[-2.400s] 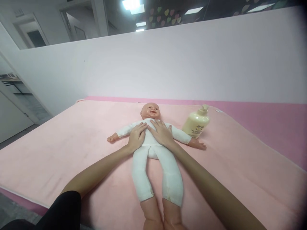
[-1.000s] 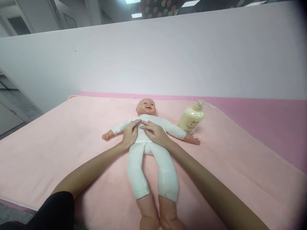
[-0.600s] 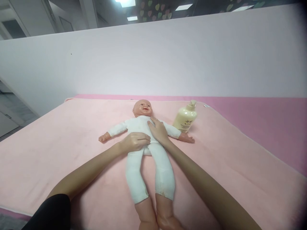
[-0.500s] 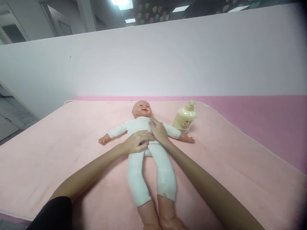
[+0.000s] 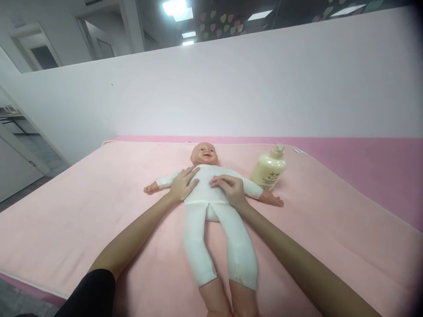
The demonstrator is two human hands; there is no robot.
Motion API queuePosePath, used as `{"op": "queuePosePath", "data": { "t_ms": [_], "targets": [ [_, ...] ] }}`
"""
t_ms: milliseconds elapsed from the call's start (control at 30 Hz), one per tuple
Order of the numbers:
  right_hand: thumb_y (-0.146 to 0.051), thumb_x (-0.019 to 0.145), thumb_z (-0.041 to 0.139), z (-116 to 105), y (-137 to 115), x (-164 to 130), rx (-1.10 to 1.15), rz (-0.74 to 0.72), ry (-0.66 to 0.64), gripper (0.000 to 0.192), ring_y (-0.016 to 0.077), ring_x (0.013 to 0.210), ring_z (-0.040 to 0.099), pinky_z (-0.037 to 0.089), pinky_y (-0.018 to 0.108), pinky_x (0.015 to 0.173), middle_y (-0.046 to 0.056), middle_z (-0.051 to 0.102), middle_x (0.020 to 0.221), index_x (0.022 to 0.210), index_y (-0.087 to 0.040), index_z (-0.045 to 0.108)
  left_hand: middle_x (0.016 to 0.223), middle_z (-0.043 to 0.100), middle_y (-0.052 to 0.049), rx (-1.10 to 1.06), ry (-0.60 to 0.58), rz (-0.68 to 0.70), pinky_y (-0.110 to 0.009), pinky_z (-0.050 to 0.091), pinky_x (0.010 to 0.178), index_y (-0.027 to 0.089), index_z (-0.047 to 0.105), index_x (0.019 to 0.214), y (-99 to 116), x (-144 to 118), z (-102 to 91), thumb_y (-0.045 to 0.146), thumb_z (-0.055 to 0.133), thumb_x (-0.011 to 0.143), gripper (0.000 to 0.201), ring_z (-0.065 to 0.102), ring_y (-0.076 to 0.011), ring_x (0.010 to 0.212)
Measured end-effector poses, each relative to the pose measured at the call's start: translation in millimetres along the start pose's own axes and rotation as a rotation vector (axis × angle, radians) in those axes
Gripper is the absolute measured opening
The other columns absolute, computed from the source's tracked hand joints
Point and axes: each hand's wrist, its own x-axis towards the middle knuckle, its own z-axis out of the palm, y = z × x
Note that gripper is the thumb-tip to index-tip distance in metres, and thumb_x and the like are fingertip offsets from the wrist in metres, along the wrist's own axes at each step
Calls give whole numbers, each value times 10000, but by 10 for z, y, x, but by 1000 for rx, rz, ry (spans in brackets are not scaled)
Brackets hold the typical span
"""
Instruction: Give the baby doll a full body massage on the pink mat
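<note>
Left hand: your left hand point(image 5: 181, 185) lies flat, fingers spread, on the chest.
Doll: the white-suited plastic baby doll point(image 5: 211, 207) lies face-up on the pink fleece blanket point(image 5: 82, 211).
Right hand: your right hand point(image 5: 231, 190) rests flat, gripping nothing, on its belly.
Bottle: the cream pump lotion bottle point(image 5: 268, 169) stands at two o'clock from the doll.

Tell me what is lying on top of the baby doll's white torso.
Both bare hands lie flat there: left hand on the white-suited baby doll, right hand opposite. The cloth beneath the palms is covered.
</note>
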Motion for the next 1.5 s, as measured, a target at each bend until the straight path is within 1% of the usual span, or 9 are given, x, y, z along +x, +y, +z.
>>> {"op": "queuePosePath", "data": {
  "t_ms": [67, 133, 300, 500, 767, 1067, 1200, 1333, 1500],
  "targets": [
    [-322, 802, 538, 30, -100, -13, -75, -91, -249, 227, 217, 828, 697, 455, 429, 1011, 43, 724, 764, 711, -204, 708, 1478, 434, -76, -8, 28, 28, -476, 252, 1160, 243, 420, 1423, -40, -14, 5, 423, 362, 964, 497, 360, -221, 1393],
    [-300, 821, 534, 47, -163, -3, -178, -146, -392, 213, 219, 913, 690, 420, 433, 1053, 38, 729, 848, 735, -217, 710, 1470, 445, -81, -19, 40, 48, -457, 278, 1152, 224, 441, 1410, -40, -19, 11, 418, 358, 966, 492, 372, -218, 1385],
    [-305, 871, 494, 51, -179, 44, -310, -157, -469, 236, 222, 1153, 601, 403, 422, 1073, 47, 698, 1073, 929, -235, 712, 1466, 450, -73, -21, 46, 58, -459, 283, 1151, 228, 444, 1406, -29, -12, 32, 402, 361, 966, 480, 376, -216, 1382],
    [-284, 906, 451, 76, -137, 52, -430, -171, -496, 269, 227, 1292, 491, 122, 537, 1185, 18, 679, 1157, 1039, -235, 679, 1449, 470, -89, 2, 51, 76, -439, 299, 1148, 203, 459, 1396, -42, -11, 36, 395, 337, 974, 480, 395, -213, 1369],
    [-333, 906, 461, 112, -86, 41, -562, -82, -409, 300, 225, 1372, 388, 21, 559, 1180, 36, 589, 1317, 1121, -235, 647, 1452, 469, -65, 12, 47, 61, -444, 312, 1147, 218, 460, 1392, -39, -23, 37, 410, 312, 979, 479, 383, -211, 1377],
    [-372, 900, 485, 169, -100, 59, -692, 66, -289, 342, 258, 1415, 299, 25, 648, 1133, 24, 459, 1445, 1201, -253, 595, 1437, 481, -108, 22, 42, 46, -432, 304, 1152, 172, 473, 1384, 18, -37, 23, 382, 323, 975, 483, 396, -215, 1370],
    [-348, 849, 529, 143, -7, 84, -633, 151, -80, 315, 283, 1374, 366, 115, 662, 1114, 48, 506, 1405, 1131, -244, 625, 1438, 479, -110, 13, 62, 16, -442, 312, 1147, 172, 500, 1358, 50, -50, 21, 368, 355, 965, 462, 406, -218, 1363],
    [-313, 785, 524, 50, 150, 130, -422, 181, 102, 324, 267, 1212, 538, 297, 532, 1102, 90, 631, 1240, 1057, -195, 656, 1365, 556, -105, -63, 117, -24, -441, 340, 1129, 173, 572, 1272, 101, -72, 36, 326, 400, 947, 398, 461, -220, 1322],
    [-317, 732, 485, -71, 356, 163, -217, 228, 285, 331, 253, 1031, 623, 439, 432, 976, 103, 695, 1070, 957, -165, 674, 1087, 706, -87, -349, 268, -34, -393, 463, 1006, 166, 696, 959, 284, -145, 76, 200, 439, 880, 272, 621, -211, 1101]
  ]
}}
